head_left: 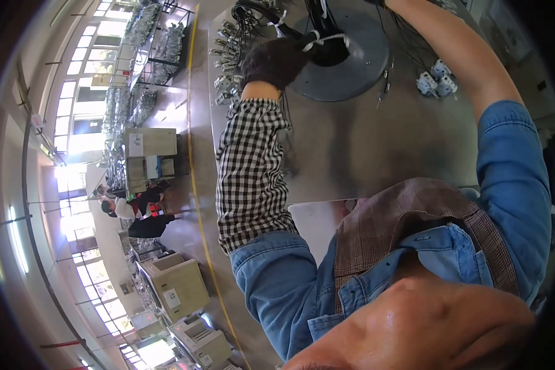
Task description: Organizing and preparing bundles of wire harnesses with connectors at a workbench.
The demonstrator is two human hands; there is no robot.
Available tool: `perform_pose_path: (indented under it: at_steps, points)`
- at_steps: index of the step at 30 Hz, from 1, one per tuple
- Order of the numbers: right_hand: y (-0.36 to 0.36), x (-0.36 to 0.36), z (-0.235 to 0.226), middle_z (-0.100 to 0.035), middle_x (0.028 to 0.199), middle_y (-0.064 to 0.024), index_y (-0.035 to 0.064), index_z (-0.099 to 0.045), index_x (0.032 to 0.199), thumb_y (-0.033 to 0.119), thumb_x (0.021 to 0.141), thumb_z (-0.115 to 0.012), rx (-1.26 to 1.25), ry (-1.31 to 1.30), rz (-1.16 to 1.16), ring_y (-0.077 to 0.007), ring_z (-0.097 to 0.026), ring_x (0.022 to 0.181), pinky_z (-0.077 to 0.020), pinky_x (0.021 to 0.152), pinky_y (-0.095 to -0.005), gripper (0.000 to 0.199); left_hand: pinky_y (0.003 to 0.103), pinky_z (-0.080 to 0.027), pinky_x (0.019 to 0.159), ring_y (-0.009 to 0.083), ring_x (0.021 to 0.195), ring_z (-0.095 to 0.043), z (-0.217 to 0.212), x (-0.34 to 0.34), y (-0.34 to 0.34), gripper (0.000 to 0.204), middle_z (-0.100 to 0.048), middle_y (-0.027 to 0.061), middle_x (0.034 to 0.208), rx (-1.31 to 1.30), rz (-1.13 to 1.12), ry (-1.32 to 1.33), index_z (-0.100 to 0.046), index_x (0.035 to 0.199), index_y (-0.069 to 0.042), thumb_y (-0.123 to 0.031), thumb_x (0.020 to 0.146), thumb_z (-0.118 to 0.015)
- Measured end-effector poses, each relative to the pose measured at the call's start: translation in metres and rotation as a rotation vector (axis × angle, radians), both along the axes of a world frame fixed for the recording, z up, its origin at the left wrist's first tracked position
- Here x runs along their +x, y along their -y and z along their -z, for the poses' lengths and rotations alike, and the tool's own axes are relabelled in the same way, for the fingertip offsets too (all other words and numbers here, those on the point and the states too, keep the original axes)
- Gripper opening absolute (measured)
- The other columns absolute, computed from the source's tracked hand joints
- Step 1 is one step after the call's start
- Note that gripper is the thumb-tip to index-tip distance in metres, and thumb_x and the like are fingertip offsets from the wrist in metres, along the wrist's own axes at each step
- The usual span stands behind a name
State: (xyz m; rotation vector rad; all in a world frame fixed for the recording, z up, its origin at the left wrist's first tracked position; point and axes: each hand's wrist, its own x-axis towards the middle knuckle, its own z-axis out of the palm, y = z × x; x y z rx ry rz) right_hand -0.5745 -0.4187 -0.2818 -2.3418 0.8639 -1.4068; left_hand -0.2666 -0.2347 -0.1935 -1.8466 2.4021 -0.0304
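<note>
Cable bundle [319,38] sits on the round grey base [351,68], my gloved left hand [276,60] gripping it; white ties on, plugs [228,61] left-side loose. Right hand's out of view, can't tell.

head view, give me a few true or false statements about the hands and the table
1. The left hand wears a dark glove. True.
2. The left hand rests on cardboard boxes. False: it is at the bundle of black cables tied with white ties, over a round grey disc.
3. The left forearm has a checked sleeve cover. True.
4. The right hand is in plain sight, palm up. False: only the bare right forearm shows; the hand is cut off at the top edge.
5. White connectors lie on the metal table beside the right forearm. True.
</note>
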Motion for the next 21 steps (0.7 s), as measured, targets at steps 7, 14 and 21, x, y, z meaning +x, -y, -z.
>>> perform_pose_path:
  at_steps: [7, 14, 21]
  points:
    - [-0.257, 0.07, -0.037, -0.068, 0.123, -0.0162, 0.0142, -0.057, 0.141, 0.033, 0.09, -0.076, 0.176, -0.088, -0.269, -0.0331, -0.067, 0.114, -0.0548, 0.097, -0.0424, 0.058, 0.049, -0.058, 0.088, 0.0377, 0.101, -0.072, -0.031, -0.04, 0.017, 0.028, -0.074, 0.0205, 0.109, -0.055, 0.196, 0.408, -0.071, 0.113, -0.009, -0.028, 0.099, -0.057]
    - [-0.347, -0.009, 0.005, -0.047, 0.151, -0.0191, 0.004, -0.047, 0.148, 0.045, 0.084, -0.079, -0.03, -0.627, -0.186, -0.0344, -0.048, 0.139, -0.0504, 0.107, -0.0405, 0.083, 0.057, -0.055, 0.086, 0.044, 0.103, -0.07, -0.012, -0.05, 0.048, 0.033, -0.071, 0.0234, 0.112, -0.322, 0.278, 0.118, -0.065, 0.127, -0.018, -0.027, 0.098, -0.051]
    - [-0.391, -0.07, -0.018, -0.05, 0.142, -0.0161, 0.0055, -0.054, 0.136, 0.04, 0.078, -0.084, 0.164, -0.487, -0.062, -0.0343, -0.05, 0.135, -0.048, 0.104, -0.0426, 0.074, 0.049, -0.058, 0.081, 0.0369, 0.096, -0.072, -0.039, -0.074, -0.047, 0.047, -0.07, 0.0191, 0.109, -0.618, -0.068, -0.289, -0.059, 0.131, -0.007, -0.036, 0.094, -0.068]
